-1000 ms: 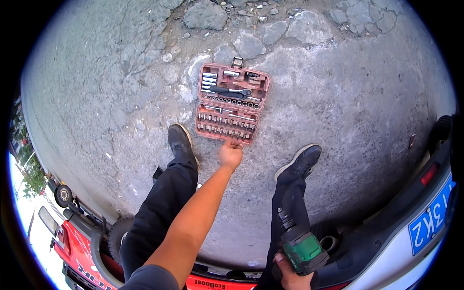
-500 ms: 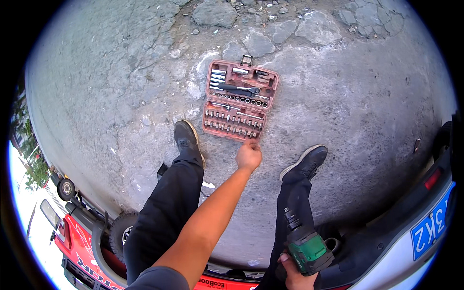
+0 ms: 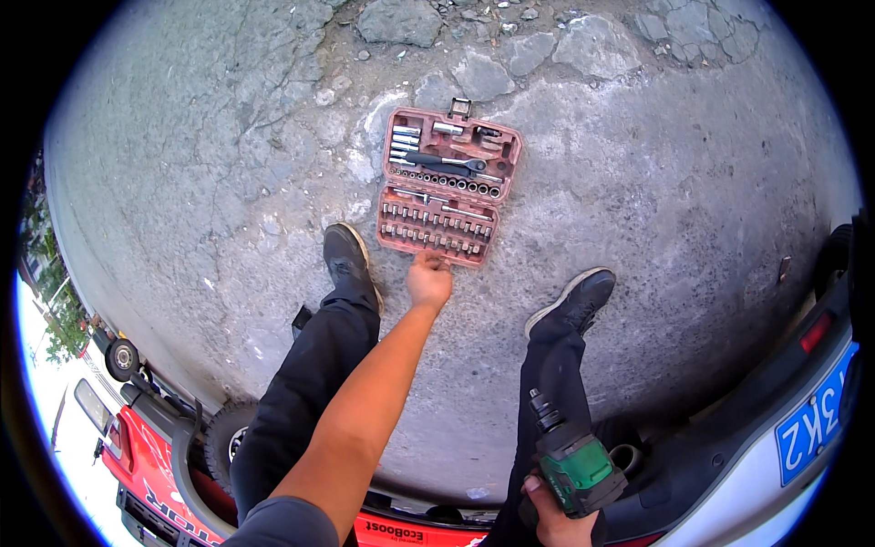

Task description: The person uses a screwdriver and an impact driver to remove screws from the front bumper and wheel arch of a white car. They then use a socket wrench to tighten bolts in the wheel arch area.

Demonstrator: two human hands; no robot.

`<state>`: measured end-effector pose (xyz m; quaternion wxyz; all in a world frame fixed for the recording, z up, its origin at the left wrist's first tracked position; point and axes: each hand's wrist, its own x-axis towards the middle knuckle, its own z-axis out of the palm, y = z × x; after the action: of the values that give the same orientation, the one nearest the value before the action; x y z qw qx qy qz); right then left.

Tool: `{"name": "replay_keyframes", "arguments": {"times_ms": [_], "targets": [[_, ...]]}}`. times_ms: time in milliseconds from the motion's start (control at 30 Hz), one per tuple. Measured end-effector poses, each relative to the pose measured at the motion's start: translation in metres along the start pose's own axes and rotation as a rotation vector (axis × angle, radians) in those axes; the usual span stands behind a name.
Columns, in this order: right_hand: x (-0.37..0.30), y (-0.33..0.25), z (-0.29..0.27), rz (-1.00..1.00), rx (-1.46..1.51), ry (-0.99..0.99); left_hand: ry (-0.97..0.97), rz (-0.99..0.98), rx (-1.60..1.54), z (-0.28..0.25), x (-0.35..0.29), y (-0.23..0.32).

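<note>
An open reddish socket set case (image 3: 392, 146) lies on the ground in front of my feet. One half holds a ratchet wrench (image 3: 447, 164) and several sockets; the half nearer me holds rows of bits (image 3: 428, 231). With bent fingers, my left hand (image 3: 429, 281) grasps the case's near edge, and its fingertips are partly hidden there. At the lower right, my right hand (image 3: 558, 524) is wrapped round a green and black cordless impact driver (image 3: 581, 472). A dark chuck or socket at its nose points up and away from me.
My shoes (image 3: 348, 260) stand on either side, left and right of the case. Broken stones (image 3: 401, 23) lie at the far edge of the concrete. Close to me is a red vehicle (image 3: 150, 456), and a car bumper (image 3: 720, 465) with a blue plate is at the right.
My left hand has slid left along the near edge of the case, from its right corner toward the middle. The impact driver stays in my right hand, almost unmoved.
</note>
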<state>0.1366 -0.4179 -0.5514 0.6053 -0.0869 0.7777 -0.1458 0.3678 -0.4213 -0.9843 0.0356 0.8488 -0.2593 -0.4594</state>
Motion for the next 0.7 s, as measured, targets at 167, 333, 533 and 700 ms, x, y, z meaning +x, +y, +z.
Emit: {"name": "replay_keyframes", "arguments": {"times_ms": [167, 333, 533, 700], "targets": [[0.000, 0.001, 0.000, 0.001, 0.000, -0.005, -0.025, 0.017, -0.022, 0.001, 0.000, -0.001], [0.001, 0.002, -0.001, -0.036, -0.023, -0.065, 0.029, 0.049, 0.007, 0.011, -0.003, 0.006], [-0.001, 0.002, 0.002, 0.248, 0.114, -0.060, -0.039, 0.046, -0.055, 0.017, -0.012, 0.043], [0.004, -0.004, 0.002, -0.026, -0.021, -0.050, -0.147, 0.082, -0.134, 0.032, -0.013, 0.056]]}}
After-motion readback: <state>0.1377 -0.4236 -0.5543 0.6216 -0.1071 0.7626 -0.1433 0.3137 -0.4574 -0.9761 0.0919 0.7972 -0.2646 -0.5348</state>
